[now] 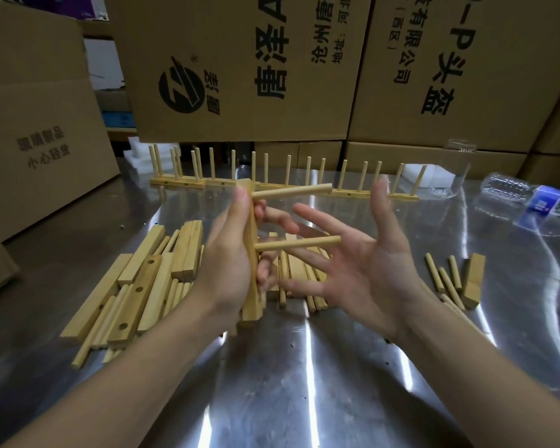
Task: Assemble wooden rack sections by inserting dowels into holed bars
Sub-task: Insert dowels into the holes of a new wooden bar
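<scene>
Bar (250, 226) upright in left hand (233, 263), gripped mid-length. Two dowels (291, 191) stick out toward right hand (369, 266), which is spread, holding nothing. Likely light, stiff wood: hold bar's middle, push dowel ends.

Left hand (232, 253) grips upright bar (251, 253) mid-frame, two dowels (296, 247) projecting right; right hand (366, 263) spread beside them.

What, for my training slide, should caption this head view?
Left hand grips a holed bar with two dowels inserted, right hand open alongside; loose parts and finished rack sections on the metal table.
</scene>
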Tool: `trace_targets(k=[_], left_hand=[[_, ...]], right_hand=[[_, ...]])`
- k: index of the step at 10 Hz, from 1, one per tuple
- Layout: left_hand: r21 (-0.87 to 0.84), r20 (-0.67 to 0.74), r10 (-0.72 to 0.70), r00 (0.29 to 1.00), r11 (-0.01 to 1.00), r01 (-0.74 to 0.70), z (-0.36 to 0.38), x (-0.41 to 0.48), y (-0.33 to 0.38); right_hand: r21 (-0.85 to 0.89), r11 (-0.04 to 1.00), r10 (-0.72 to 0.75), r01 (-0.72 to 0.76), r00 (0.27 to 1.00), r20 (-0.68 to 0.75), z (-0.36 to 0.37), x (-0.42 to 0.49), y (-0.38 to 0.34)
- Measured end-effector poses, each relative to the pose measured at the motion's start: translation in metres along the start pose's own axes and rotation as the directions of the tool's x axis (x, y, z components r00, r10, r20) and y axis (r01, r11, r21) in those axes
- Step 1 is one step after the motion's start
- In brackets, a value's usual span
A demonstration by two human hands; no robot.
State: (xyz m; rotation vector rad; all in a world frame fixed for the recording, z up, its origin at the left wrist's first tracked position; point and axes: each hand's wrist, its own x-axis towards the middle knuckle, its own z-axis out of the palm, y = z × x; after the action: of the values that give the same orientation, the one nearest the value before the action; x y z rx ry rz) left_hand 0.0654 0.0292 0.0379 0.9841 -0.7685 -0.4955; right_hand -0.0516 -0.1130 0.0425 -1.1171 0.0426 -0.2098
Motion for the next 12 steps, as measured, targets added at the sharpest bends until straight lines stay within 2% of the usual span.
trace_targets(k=[1,2,3,4,5,6,7,8,9,10,11,12], left_hand=[[0.050,-0.019,0.033,0.999,0.998,-0.032,-0.009,0.005,0.003],[0.096,-0.073,0.044,0.996,0.995,-0.037,-0.015,0.010,0.002],[0.126,-0.148,0.004,0.989,0.992,0.015,-0.017,0.010,-0.003],[0.103,-0.169,-0.042,0.985,0.993,0.060,-0.015,0.010,-0.008],[0.218,-0.146,-0.141,0.979,0.961,0.171,-0.012,0.009,-0.013],[0.183,-0.138,-0.300,0.944,0.929,0.322,-0.009,0.007,-0.018],[-0.076,-0.148,-0.382,0.912,0.924,0.375,-0.010,0.011,-0.014],[-0.318,-0.087,-0.416,0.905,0.873,0.371,-0.021,0.014,-0.005],[-0.468,0.123,-0.375,0.919,0.794,0.387,-0.030,0.016,0.011],[-0.464,0.316,-0.314,0.895,0.772,0.435,-0.033,0.018,0.022],[-0.401,0.487,-0.284,0.826,0.768,0.500,-0.040,0.019,0.022],[-0.304,0.498,-0.335,0.800,0.796,0.523,-0.041,0.015,0.014]], right_hand=[[-0.155,0.987,-0.069,0.047,0.988,-0.141,0.000,0.002,0.009],[-0.278,0.954,-0.169,0.107,0.963,-0.209,0.004,0.004,0.015],[-0.476,0.851,-0.330,0.222,0.931,-0.155,0.005,0.004,0.023],[-0.628,0.703,-0.495,0.333,0.864,-0.096,0.006,0.002,0.028],[-0.673,0.634,-0.611,0.381,0.780,-0.133,0.009,0.003,0.019],[-0.691,0.624,-0.616,0.365,0.773,-0.149,0.011,0.010,-0.001],[-0.514,0.816,-0.398,0.263,0.901,-0.171,0.005,0.027,-0.017],[-0.527,0.838,-0.311,0.143,0.918,-0.245,0.005,0.062,-0.016],[-0.734,0.676,-0.248,0.069,0.959,-0.139,0.013,0.097,-0.004],[-0.682,0.618,-0.396,0.391,0.904,0.159,0.060,0.121,0.009],[-0.767,0.375,-0.847,0.521,0.528,-0.055,0.078,0.149,0.036],[-0.933,0.360,-0.628,-0.029,0.732,-0.265,0.085,0.191,0.076]])
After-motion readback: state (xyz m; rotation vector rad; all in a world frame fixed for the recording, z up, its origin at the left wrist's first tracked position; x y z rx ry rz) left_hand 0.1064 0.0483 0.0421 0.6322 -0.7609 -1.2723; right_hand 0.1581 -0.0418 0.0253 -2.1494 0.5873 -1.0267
